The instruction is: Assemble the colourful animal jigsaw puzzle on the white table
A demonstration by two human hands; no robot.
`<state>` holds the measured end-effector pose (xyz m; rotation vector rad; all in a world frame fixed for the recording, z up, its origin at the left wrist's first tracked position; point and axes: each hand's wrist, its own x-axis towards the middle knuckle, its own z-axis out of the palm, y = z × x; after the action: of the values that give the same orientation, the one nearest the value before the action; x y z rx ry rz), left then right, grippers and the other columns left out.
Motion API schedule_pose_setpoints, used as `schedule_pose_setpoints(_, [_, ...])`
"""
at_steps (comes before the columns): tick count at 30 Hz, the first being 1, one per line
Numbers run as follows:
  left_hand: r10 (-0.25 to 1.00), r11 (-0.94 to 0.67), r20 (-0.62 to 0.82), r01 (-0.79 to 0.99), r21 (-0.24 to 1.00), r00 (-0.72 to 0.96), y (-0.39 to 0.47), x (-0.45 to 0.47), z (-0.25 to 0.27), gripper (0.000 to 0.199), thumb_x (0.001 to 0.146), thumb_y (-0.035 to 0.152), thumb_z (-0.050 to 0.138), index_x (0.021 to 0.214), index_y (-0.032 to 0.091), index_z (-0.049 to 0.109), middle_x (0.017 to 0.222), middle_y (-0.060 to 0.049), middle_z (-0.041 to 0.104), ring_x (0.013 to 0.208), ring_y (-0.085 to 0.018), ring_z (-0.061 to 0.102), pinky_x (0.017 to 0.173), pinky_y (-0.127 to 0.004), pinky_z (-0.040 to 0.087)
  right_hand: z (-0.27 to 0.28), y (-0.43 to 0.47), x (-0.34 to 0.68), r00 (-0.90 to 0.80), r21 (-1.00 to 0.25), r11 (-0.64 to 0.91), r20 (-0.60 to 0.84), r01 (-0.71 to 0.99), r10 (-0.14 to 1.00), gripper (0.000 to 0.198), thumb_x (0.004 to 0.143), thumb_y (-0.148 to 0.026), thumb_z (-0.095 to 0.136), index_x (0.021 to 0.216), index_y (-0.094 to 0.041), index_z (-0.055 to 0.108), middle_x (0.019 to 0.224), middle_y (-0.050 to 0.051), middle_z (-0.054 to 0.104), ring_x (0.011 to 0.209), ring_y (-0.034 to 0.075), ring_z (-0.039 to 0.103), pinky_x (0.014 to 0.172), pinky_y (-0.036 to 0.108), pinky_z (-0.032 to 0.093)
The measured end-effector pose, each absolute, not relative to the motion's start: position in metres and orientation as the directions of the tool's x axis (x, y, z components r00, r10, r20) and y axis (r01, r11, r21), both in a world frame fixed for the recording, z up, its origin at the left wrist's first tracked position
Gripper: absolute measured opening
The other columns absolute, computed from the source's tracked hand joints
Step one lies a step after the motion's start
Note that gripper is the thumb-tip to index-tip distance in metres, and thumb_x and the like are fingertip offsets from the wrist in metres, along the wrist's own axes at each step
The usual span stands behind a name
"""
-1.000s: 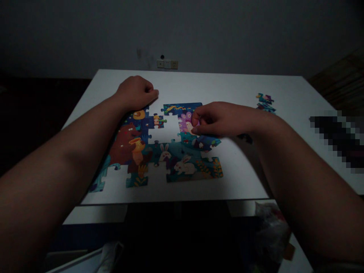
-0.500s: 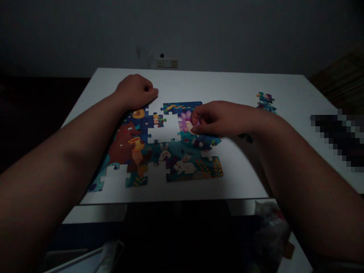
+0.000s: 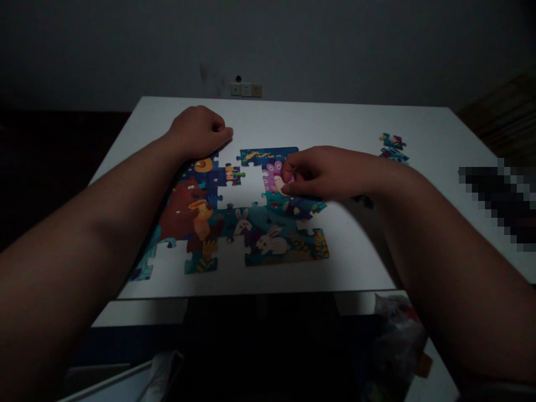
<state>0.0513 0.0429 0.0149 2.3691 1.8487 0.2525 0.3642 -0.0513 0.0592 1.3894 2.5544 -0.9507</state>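
A partly joined jigsaw puzzle lies on the white table, with a bear at its left, rabbits below and gaps in its middle and along its near edge. My left hand rests curled into a fist on the table at the puzzle's far left edge, with nothing visible in it. Over the puzzle's right side, the thumb and curled fingers of my right hand are on a puzzle piece with a purple and white figure. That hand hides part of the piece and its neighbours.
Several loose puzzle pieces lie at the back right, and a dark piece is partly behind my right forearm. A pixelated dark object sits at the right. Under the table's near edge is a plastic bag. Wall sockets are behind.
Both hands stay in nearly the same place and pose. The whole view has shifted very slightly; no puzzle piece has visibly moved.
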Motion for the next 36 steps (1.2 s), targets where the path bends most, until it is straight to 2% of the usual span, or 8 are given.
schedule_pose_setpoints(8, [0.97, -0.244, 0.059, 0.951, 0.19, 0.237, 0.041, 0.0524, 0.0164, 0.05, 0.107, 0.053, 0.062, 0.111, 0.015, 0.093, 0.101, -0.015, 0.085, 0.095, -0.031, 0.071, 0.092, -0.042, 0.05, 0.0591, -0.052, 0.3638, -0.588, -0.457, 0.417, -0.343, 0.786, 0.732, 0.032, 0.105, -0.056, 0.079, 0.103, -0.025, 0.072, 0.086, 0.002, 0.071, 0.076, 0.021, 0.057, 0.075, 0.039, 0.036])
schedule_pose_setpoints(16, [0.97, -0.24, 0.079, 0.96, 0.144, 0.23, 0.0412, 0.0549, 0.0158, 0.048, 0.106, 0.048, 0.063, 0.113, 0.013, 0.096, 0.087, -0.01, 0.081, 0.083, -0.025, 0.063, 0.086, -0.041, 0.047, 0.0582, -0.0512, 0.3639, -0.578, -0.438, 0.424, -0.32, 0.793, 0.75, 0.031, 0.101, -0.056, 0.083, 0.104, -0.025, 0.076, 0.085, 0.003, 0.072, 0.078, 0.023, 0.06, 0.075, 0.04, 0.037])
schedule_pose_setpoints(20, [0.967, -0.246, 0.113, 0.956, 0.163, 0.23, 0.0405, 0.0547, 0.0146, 0.056, 0.103, 0.052, 0.062, 0.122, 0.011, 0.097, 0.093, -0.011, 0.083, 0.086, -0.027, 0.068, 0.092, -0.042, 0.05, 0.0569, -0.0509, 0.364, -0.561, -0.455, 0.4, -0.302, 0.795, 0.771, 0.035, 0.095, -0.059, 0.091, 0.104, -0.027, 0.079, 0.083, 0.003, 0.072, 0.08, 0.025, 0.061, 0.074, 0.04, 0.037])
schedule_pose_setpoints(24, [0.969, -0.238, 0.107, 0.956, 0.173, 0.222, 0.038, 0.0562, 0.0163, 0.059, 0.102, 0.049, 0.063, 0.132, 0.011, 0.096, 0.1, -0.011, 0.087, 0.093, -0.028, 0.072, 0.096, -0.04, 0.052, 0.0578, -0.0519, 0.3624, -0.538, -0.431, 0.39, -0.306, 0.814, 0.785, 0.033, 0.095, -0.057, 0.092, 0.103, -0.028, 0.079, 0.083, 0.004, 0.074, 0.078, 0.025, 0.06, 0.072, 0.041, 0.038])
schedule_pose_setpoints(31, [0.965, -0.254, 0.11, 0.954, 0.161, 0.238, 0.0427, 0.0546, 0.0145, 0.058, 0.103, 0.049, 0.062, 0.128, 0.009, 0.096, 0.109, -0.016, 0.089, 0.095, -0.03, 0.072, 0.095, -0.044, 0.051, 0.0601, -0.0509, 0.3629, -0.55, -0.504, 0.337, -0.363, 0.795, 0.752, 0.035, 0.1, -0.057, 0.089, 0.107, -0.026, 0.077, 0.083, 0.003, 0.073, 0.079, 0.023, 0.058, 0.072, 0.039, 0.037])
schedule_pose_setpoints(36, [0.965, -0.256, 0.098, 0.955, 0.147, 0.243, 0.0432, 0.0545, 0.0153, 0.06, 0.104, 0.052, 0.06, 0.129, 0.011, 0.096, 0.111, -0.016, 0.089, 0.101, -0.033, 0.076, 0.096, -0.045, 0.051, 0.0582, -0.0486, 0.3657, -0.545, -0.514, 0.324, -0.367, 0.794, 0.754, 0.035, 0.101, -0.059, 0.089, 0.105, -0.026, 0.077, 0.083, 0.003, 0.071, 0.079, 0.023, 0.058, 0.071, 0.039, 0.037])
